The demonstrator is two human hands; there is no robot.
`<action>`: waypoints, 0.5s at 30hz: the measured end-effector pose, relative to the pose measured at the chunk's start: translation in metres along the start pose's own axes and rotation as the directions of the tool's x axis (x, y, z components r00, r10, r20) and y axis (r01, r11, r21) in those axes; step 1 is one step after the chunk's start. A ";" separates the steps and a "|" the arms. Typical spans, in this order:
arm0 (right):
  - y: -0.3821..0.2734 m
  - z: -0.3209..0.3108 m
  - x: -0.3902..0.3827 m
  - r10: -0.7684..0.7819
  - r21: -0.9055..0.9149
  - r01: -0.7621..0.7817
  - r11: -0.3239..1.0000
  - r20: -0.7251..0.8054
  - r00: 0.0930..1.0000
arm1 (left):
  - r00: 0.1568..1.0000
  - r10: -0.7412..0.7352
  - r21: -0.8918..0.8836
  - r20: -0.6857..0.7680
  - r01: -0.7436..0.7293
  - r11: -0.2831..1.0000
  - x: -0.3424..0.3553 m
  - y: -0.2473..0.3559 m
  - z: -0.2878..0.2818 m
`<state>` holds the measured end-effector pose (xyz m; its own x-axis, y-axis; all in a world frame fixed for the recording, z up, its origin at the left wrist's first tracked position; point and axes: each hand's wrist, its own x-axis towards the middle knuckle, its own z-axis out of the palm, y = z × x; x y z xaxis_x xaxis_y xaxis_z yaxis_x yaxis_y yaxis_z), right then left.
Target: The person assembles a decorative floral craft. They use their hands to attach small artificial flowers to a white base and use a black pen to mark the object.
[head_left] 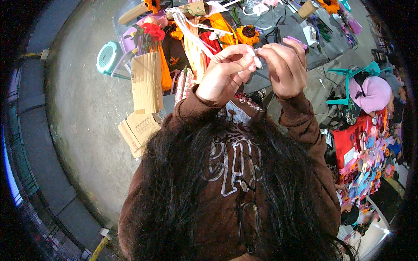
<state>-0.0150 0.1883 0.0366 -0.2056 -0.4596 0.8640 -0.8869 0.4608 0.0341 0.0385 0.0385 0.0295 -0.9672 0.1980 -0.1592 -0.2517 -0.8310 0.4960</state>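
Observation:
My left hand (pixel 224 69) and my right hand (pixel 285 67) are raised close together over the near edge of the table. Between their fingertips is a small white fluffy piece (pixel 257 61), pinched from both sides. Its exact kind is too small to make out. Just beyond the hands lies an orange and brown sunflower (pixel 248 34) made of fuzzy material. Left of it are bundles of orange fuzzy stems (pixel 222 28) and long white strips (pixel 191 32). A red flower (pixel 153 31) stands farther left.
The grey table (pixel 283 26) carries several craft pieces and a white box-like object (pixel 310 35). Flattened cardboard (pixel 147 82) hangs at its left edge, near a mint stool (pixel 109 57). To the right are a teal stool (pixel 355 74), a pink rounded thing (pixel 372 93) and a cluttered red-covered area (pixel 348 143).

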 end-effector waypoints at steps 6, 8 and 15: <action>-0.005 -0.003 0.011 0.129 0.029 -0.138 0.990 0.198 0.972 | 0.987 0.156 0.173 0.046 -0.162 0.972 0.003 0.000 -0.005; -0.005 -0.003 0.013 0.195 0.077 -0.225 0.971 0.278 0.940 | 0.979 0.184 0.230 0.085 -0.199 0.953 0.006 -0.001 -0.012; -0.009 -0.002 0.006 0.346 0.231 -0.357 0.905 0.088 0.934 | 0.989 0.141 0.090 0.051 -0.146 0.985 0.004 0.003 -0.015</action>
<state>-0.0075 0.1824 0.0426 -0.5354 -0.3363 0.7748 -0.8247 0.4060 -0.3937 0.0344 0.0292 0.0171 -0.9935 0.1047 -0.0436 -0.1103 -0.8010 0.5884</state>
